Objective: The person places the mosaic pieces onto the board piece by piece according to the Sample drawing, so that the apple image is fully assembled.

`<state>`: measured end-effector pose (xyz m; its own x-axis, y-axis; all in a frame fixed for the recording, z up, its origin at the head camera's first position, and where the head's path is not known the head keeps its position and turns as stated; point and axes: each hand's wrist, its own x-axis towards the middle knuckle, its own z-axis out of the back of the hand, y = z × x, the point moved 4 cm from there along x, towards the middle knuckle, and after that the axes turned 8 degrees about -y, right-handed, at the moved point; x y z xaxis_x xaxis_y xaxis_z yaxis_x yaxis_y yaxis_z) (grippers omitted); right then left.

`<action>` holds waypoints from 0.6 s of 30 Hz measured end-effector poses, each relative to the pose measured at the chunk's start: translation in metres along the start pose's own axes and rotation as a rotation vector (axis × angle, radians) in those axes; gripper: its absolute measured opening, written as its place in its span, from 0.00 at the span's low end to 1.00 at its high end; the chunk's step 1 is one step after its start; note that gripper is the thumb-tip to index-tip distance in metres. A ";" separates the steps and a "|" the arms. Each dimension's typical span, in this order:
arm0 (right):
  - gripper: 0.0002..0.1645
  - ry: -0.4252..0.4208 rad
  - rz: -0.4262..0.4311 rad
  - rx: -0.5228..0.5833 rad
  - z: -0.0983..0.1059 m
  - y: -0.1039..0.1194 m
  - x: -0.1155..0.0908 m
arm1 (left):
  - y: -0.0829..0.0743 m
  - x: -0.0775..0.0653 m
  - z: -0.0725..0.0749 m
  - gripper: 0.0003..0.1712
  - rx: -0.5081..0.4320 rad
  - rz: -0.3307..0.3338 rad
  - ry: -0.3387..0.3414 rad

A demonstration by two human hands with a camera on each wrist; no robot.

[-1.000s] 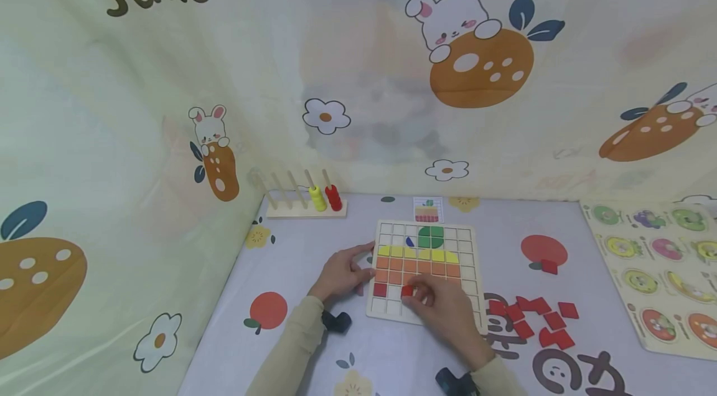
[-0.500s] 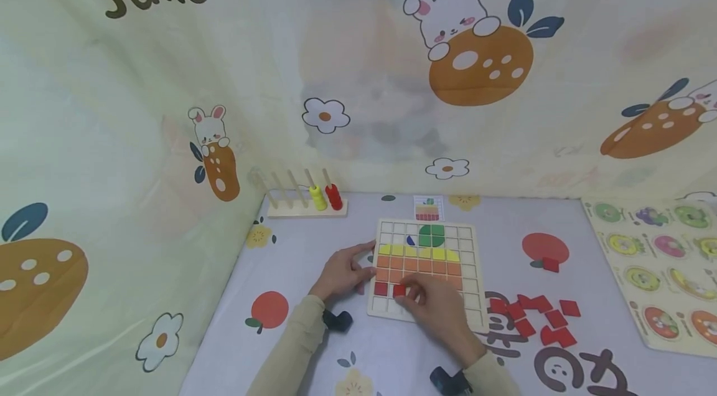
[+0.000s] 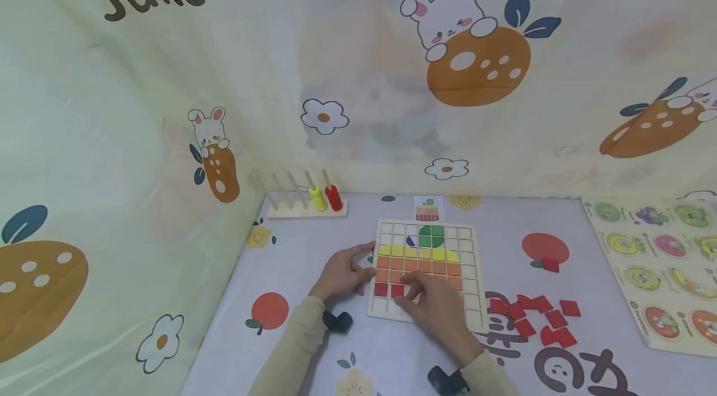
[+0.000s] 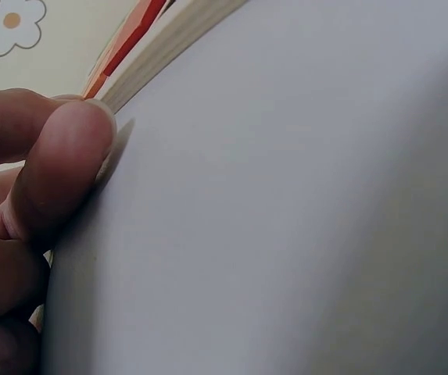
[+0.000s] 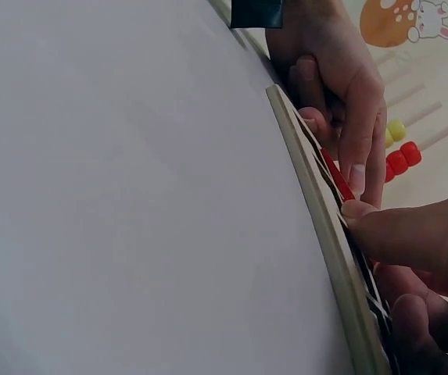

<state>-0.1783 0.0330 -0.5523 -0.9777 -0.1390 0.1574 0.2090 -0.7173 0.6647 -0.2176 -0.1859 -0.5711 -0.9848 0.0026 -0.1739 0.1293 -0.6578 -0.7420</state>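
A square wooden grid board (image 3: pixel 476 296) bears yellow, orange and green pieces, with a red square tile (image 3: pixel 380 289) in a lower row. Beside that tile, my right hand (image 3: pixel 439 309) pinches a second red tile (image 3: pixel 397 291) between thumb and forefinger, down at the board's surface. In the right wrist view the thumb (image 5: pixel 396 234) meets the red tile's (image 5: pixel 335 173) end. My left hand (image 3: pixel 342 273) touches the board's left edge with thumb and forefinger spread apart. The left wrist view shows its thumb (image 4: pixel 71 160) against the board's side (image 4: pixel 161 58).
Several loose red tiles (image 3: pixel 556 319) lie right of the board. A small picture card (image 3: pixel 428 209) stands behind it. At the back left is a peg rack (image 3: pixel 307 213) with yellow and red beads. A printed fruit board (image 3: pixel 644 309) lies far right.
My right hand has moved a little left with the red tile, which has come down flatter beside the first red one. The left hand stays at the board's edge.
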 end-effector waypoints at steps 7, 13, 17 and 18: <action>0.16 -0.038 -0.031 0.004 -0.001 -0.004 0.001 | 0.000 0.001 0.000 0.37 -0.012 0.002 0.009; 0.16 -0.060 -0.045 -0.007 -0.003 -0.005 0.001 | -0.001 0.002 0.002 0.38 -0.014 0.000 -0.001; 0.15 -0.022 -0.045 0.019 -0.002 -0.005 0.000 | 0.002 0.001 0.000 0.38 -0.018 0.004 0.000; 0.15 -0.006 -0.044 0.035 -0.002 -0.007 0.000 | 0.002 0.000 -0.001 0.38 -0.018 0.006 0.002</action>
<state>-0.1798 0.0366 -0.5584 -0.9859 -0.1034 0.1314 0.1660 -0.6984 0.6962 -0.2175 -0.1865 -0.5736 -0.9837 0.0004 -0.1799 0.1374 -0.6439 -0.7526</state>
